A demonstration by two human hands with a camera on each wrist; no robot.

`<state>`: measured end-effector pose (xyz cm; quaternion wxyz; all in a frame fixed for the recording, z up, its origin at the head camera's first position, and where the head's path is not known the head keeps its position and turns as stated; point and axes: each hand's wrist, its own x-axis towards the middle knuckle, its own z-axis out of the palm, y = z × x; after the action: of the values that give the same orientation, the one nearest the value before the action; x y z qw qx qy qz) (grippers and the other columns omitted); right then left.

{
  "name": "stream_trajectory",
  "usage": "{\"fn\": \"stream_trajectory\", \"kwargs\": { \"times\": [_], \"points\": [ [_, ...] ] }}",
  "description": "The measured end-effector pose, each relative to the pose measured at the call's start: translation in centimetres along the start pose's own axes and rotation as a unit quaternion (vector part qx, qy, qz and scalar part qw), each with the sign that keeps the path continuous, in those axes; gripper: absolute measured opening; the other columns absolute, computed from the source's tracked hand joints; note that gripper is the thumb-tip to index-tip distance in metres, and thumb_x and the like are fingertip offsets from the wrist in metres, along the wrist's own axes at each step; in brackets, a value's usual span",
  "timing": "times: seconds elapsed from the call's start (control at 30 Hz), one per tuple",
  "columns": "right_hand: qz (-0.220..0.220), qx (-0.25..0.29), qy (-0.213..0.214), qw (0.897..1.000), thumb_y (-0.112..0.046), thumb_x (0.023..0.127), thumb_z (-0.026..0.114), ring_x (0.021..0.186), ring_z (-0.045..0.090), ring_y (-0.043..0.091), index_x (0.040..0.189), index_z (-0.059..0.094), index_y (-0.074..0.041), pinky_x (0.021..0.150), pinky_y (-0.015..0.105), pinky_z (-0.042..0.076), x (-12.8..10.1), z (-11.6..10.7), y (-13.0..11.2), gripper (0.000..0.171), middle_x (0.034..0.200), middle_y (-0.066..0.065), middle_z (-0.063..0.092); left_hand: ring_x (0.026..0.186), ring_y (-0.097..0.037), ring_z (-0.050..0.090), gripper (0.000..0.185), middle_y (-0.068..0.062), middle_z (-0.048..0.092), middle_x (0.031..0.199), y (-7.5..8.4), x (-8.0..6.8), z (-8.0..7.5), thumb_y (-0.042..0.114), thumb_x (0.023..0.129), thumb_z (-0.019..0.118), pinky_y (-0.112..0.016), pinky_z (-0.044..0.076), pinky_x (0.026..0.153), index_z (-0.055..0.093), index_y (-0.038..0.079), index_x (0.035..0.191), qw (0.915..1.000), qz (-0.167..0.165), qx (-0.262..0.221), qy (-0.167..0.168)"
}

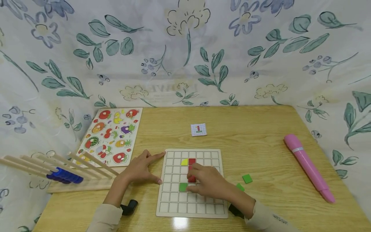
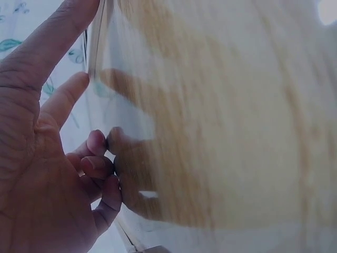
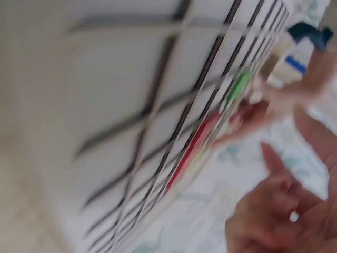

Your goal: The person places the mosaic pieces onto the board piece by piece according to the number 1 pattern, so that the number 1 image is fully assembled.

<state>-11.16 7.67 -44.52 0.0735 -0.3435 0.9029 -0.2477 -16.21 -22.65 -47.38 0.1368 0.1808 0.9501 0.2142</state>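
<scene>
Grid board (image 1: 191,183) lay flat on the wooden table (image 1: 261,145), near the front edge, between the two hands. Progress, as judged from the head view: partly filled — a yellow tile (image 1: 184,162) sat beside a column of red tiles (image 1: 192,161), and a green tile (image 1: 183,187) lay lower down; most cells were bare white. Two loose green tiles, the nearer one (image 1: 247,178) just right of the board, were not yet placed, so the pattern looked unfinished against the small pattern card (image 1: 198,129) lying farther back. Right hand (image 1: 207,182) rested on the board's middle with fingers bent down over the red column — whether it pinched a tile, I could not tell; the right wrist view was blurred and showed only grid lines with red and green streaks. Left hand (image 1: 142,169) was spread flat, fingers straight, index tip touching the board's upper left corner, holding nothing. Board itself: pale wood frame, thin dark grid lines, glossy squares. Also present: fruit puzzle (image 1: 111,135) at left, peg rack (image 1: 58,170) with blue rings, pink pen-shaped object (image 1: 308,167) at right.
</scene>
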Motion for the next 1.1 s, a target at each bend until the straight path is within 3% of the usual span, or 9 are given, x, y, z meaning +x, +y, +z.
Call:
{"fn": "stream_trajectory", "kwargs": {
  "times": [0.1, 0.27, 0.73, 1.1],
  "points": [
    [0.015, 0.060, -0.033, 0.998, -0.034, 0.080, 0.083, 0.074, 0.052, 0.008, 0.104, 0.072, -0.015, 0.063, 0.020, 0.042, -1.4, -1.5, 1.6, 0.033, 0.091, -0.005, 0.056, 0.073, -0.018, 0.036, 0.108, -0.003, 0.039, 0.095, -0.1, 0.0, -0.1, 0.065, 0.056, 0.086, -0.031, 0.031, 0.065, 0.043, 0.036, 0.150, 1.0000, 0.004, 0.001, 0.000],
    [0.031, 0.091, -0.059, 0.994, -0.036, 0.075, 0.086, 0.079, 0.047, 0.009, 0.112, 0.070, -0.017, 0.068, 0.021, 0.040, -4.0, -3.1, 4.5, 0.045, 0.092, -0.004, 0.051, 0.073, -0.018, 0.036, 0.109, -0.004, 0.039, 0.096, -0.1, 0.1, -0.3, 0.067, 0.056, 0.086, -0.031, 0.031, 0.065, 0.042, 0.037, 0.151, 1.0000, -0.001, 0.002, -0.004],
    [0.040, 0.108, 0.008, 0.993, -0.035, 0.077, 0.085, 0.073, 0.039, 0.007, 0.117, 0.068, -0.010, 0.062, 0.022, 0.038, -10.2, -4.6, 10.3, 0.050, 0.087, -0.001, 0.045, 0.073, -0.019, 0.037, 0.110, -0.004, 0.040, 0.096, 0.1, 0.1, -0.2, 0.068, 0.054, 0.086, -0.032, 0.033, 0.065, 0.041, 0.038, 0.151, 1.0000, -0.001, 0.004, -0.004],
    [0.056, 0.118, 0.018, 0.991, -0.030, 0.081, 0.082, 0.079, 0.039, 0.005, 0.117, 0.070, -0.010, 0.067, 0.023, 0.037, -12.5, -5.8, 12.8, 0.043, 0.089, -0.002, 0.045, 0.074, -0.018, 0.037, 0.110, -0.005, 0.039, 0.096, 0.3, 0.2, 0.2, 0.066, 0.054, 0.087, -0.032, 0.032, 0.066, 0.043, 0.036, 0.150, 0.9999, -0.001, -0.011, -0.004]
  ]
}}
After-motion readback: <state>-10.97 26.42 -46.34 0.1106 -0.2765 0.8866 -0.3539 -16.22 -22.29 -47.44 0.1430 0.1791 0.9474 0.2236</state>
